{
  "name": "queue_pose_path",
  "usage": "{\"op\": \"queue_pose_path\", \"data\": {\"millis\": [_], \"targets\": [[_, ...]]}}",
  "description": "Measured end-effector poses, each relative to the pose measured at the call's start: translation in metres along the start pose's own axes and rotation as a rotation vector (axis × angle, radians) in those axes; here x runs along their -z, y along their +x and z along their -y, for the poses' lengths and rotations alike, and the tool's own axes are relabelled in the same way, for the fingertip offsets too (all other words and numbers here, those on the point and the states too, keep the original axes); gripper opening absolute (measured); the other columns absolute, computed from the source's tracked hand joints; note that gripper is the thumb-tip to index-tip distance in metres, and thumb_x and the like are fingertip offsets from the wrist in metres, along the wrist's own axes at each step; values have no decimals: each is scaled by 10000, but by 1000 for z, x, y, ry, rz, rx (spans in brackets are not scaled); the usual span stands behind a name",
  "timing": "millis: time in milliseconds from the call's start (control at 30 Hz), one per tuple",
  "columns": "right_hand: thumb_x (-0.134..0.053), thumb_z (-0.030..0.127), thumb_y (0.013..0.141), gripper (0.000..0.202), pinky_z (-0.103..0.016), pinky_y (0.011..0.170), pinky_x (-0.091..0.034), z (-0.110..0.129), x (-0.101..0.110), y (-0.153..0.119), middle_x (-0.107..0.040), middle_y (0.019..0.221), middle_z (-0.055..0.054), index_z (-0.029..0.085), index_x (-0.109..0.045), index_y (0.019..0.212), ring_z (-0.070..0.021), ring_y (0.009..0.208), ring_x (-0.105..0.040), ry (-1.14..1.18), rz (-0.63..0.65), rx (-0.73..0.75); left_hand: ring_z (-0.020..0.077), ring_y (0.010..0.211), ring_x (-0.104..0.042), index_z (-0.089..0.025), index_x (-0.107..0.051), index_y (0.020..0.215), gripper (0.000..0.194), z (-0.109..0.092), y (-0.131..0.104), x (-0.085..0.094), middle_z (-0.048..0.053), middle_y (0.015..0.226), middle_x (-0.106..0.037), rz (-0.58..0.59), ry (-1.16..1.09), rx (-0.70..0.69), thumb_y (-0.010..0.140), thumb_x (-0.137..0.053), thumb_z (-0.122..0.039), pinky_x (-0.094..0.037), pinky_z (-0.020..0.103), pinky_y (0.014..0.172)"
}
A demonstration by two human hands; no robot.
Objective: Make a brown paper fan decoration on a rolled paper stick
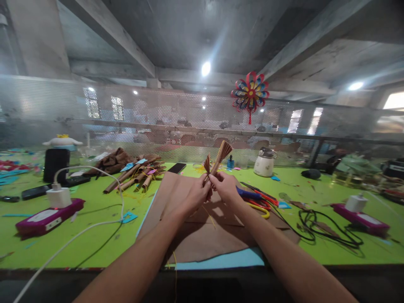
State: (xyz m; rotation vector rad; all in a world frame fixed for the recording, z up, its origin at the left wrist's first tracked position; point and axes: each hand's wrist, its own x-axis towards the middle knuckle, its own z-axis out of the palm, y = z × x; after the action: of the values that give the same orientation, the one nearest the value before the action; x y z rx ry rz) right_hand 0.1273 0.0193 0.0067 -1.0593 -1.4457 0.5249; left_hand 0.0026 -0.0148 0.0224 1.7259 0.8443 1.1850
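Both hands meet over a sheet of brown paper (pixel 176 198) on the table. Between them they hold a pleated strip of brown paper (pixel 222 155), its folds fanning out at the top into a wider and a narrower part. My left hand (pixel 200 190) is closed around the lower end of the pleats. My right hand (pixel 225 187) pinches the same piece beside it, thumb close to the left thumb. A thin yellow thread (pixel 210 216) trails below the hands. Just right of my right hand lie scissors with blue and red handles (pixel 252 193).
Rolled brown paper pieces (pixel 139 174) with yellow threads lie at the back left. A phone (pixel 177 168), a white jug (pixel 264 162) and a small blue bottle (pixel 230 162) stand or lie behind. Purple power strips (pixel 52 219) and black cable (pixel 328 231) flank the work area.
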Motion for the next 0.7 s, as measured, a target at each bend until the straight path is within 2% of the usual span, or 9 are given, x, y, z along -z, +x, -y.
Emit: {"op": "queue_pose_path", "data": {"millis": [400,700], "targets": [[-565,416,746,216,-292,538,-451,-1,-1,0,-619,596,-4,201,-568,725,-167,540,-568,36,5,-5,98,448,-412,-189,-512,906,276,-5,-2,2,-54,545,-470,31,39,-17,866,-467,-458,-309,216,444],[-584,410,734,223,-280,532,-447,3,-1,-1,-613,582,5,188,-576,713,-157,531,-563,80,4,-33,92,432,-394,-181,-507,961,288,7,4,2,-67,545,-454,36,6,-15,875,-456,-452,-311,211,442]]}}
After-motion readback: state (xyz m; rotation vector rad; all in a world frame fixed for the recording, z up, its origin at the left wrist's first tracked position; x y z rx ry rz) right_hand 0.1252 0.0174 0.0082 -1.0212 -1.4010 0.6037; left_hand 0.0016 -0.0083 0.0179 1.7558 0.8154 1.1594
